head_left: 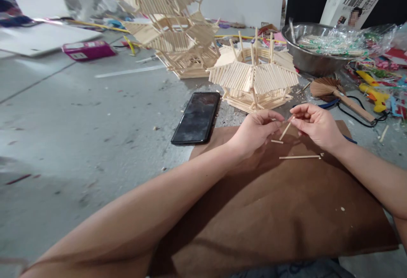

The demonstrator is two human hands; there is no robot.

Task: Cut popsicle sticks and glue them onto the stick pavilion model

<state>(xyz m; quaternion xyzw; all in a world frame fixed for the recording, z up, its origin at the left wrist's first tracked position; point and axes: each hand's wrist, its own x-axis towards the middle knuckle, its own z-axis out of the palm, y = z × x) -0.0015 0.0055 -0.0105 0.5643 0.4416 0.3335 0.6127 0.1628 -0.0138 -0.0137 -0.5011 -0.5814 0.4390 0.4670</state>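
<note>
Pinched between thumb and fingers of my right hand (pixel 313 124) is a short wooden stick (pixel 286 130), slanting down to the left. My left hand (pixel 262 130) is close beside it, fingers curled together; what they hold, if anything, is too small to make out. Just below the held stick lies a short stick piece (pixel 277 141). A longer stick (pixel 299 157) lies on the brown sheet (pixel 280 210), with tiny bits at its right end. Beyond my hands stands a small stick-built pavilion (pixel 252 76) with upright posts at its top.
A black phone (pixel 196 119) lies left of my hands. Behind stands a taller stick tower (pixel 178 32). At the back right are a metal bowl (pixel 313 63) of wrapped sticks, a brown brush (pixel 349 99) and a yellow glue gun (pixel 377 95). A purple packet (pixel 89 51) lies far left.
</note>
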